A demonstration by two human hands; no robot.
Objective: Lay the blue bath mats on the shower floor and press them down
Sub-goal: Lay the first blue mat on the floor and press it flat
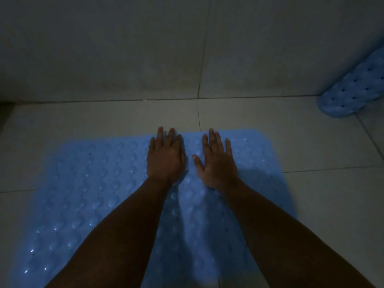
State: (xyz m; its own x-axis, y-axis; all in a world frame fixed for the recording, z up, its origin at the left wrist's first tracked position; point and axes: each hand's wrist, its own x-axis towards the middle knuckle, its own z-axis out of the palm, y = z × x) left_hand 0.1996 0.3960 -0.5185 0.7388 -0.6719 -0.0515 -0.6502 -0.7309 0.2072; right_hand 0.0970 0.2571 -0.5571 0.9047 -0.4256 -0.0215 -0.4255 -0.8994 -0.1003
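Observation:
A blue bubbled bath mat (93, 194) lies flat on the tiled shower floor, filling the lower middle of the head view. My left hand (165, 156) presses palm-down on it near its far edge, fingers straight. My right hand (216, 161) lies flat beside it, fingers spread, also pressing the mat. A second blue mat (351, 88) with small dark holes leans in the far right corner, partly cut off by the frame's edge.
Pale floor tiles (104, 119) surround the mat, with grout lines crossing them. The tiled wall (124, 48) rises just beyond the mat's far edge. The light is dim.

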